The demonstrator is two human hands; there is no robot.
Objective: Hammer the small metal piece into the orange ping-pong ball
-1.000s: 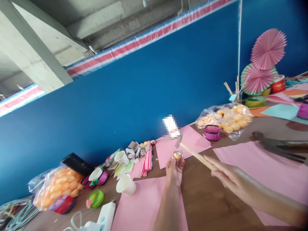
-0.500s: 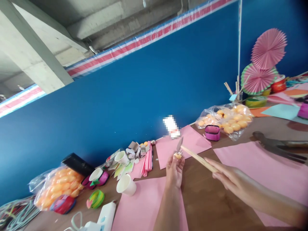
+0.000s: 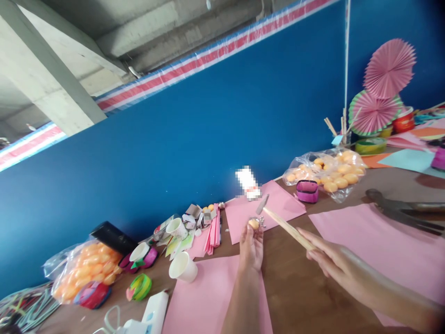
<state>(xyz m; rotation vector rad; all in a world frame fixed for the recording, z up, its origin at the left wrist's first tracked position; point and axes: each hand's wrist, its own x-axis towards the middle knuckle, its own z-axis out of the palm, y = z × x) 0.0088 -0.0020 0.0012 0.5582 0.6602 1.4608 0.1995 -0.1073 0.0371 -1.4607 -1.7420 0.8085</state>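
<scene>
My right hand [image 3: 325, 253] is wrapped round the pale wooden handle of a small hammer [image 3: 287, 228]. The narrow metal hammer head points up and stands just above and right of my left hand [image 3: 253, 246]. Between the fingertips of that left hand is a small yellow-orange, egg-shaped piece [image 3: 254, 224]. Several tiny shiny bits [image 3: 263, 222] show right beside it; whether they lie on the table or touch my fingers I cannot tell. Behind them, a pink paper sheet [image 3: 239, 215] lies on the brown table [image 3: 288, 273].
A white paper cup [image 3: 182, 267] stands on a pink sheet [image 3: 205, 297] to the left. Bags of orange egg-shaped pieces [image 3: 86, 264] sit left and back right [image 3: 340, 171]. Large dark pliers [image 3: 403, 208] lie at right. A white power strip [image 3: 155, 313] is at front left.
The hammer head has lifted and tilted a little to the right, away from the yellow-orange piece. My left hand has turned slightly, so more of the piece shows.
</scene>
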